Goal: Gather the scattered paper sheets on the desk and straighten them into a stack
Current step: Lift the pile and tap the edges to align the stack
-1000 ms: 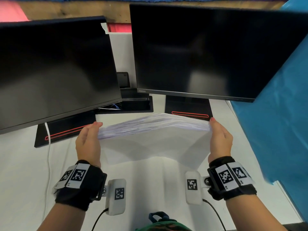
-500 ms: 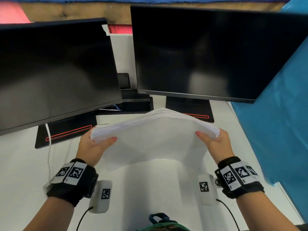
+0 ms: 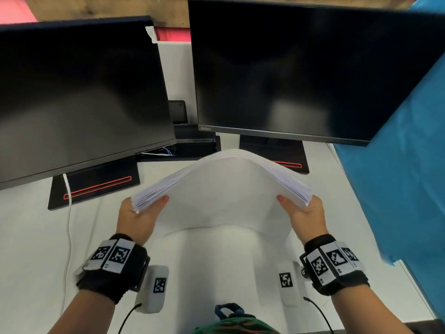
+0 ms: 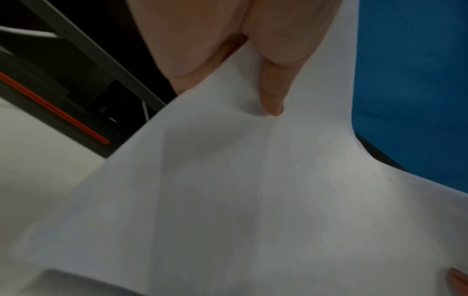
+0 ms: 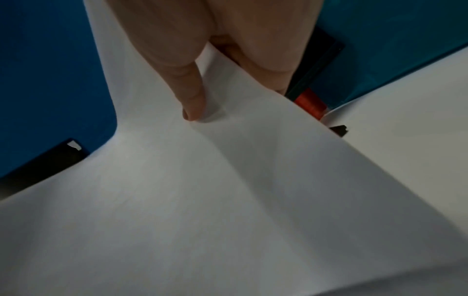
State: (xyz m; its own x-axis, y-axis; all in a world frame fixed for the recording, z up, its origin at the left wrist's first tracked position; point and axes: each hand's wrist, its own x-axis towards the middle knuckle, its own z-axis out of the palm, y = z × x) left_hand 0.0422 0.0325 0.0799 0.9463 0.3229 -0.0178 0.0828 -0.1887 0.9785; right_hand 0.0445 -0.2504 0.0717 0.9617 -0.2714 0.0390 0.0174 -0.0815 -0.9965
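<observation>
Two dark monitors stand on red-striped bases on a white desk beyond the hands; blue sheeting hangs to the right hand's right

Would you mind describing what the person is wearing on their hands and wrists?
The left hand and right hand are bare, with red-painted nails. Each forearm is sleeveless. Each wrist carries a black band with white square-patterned tags, plus a white camera block bearing a similar tag and trailing a black cable.

The thick bowed stack of white paper sheets is hiding most fingers on both hands, and both big black monitor screens are getting cropped by the frame edges.
</observation>
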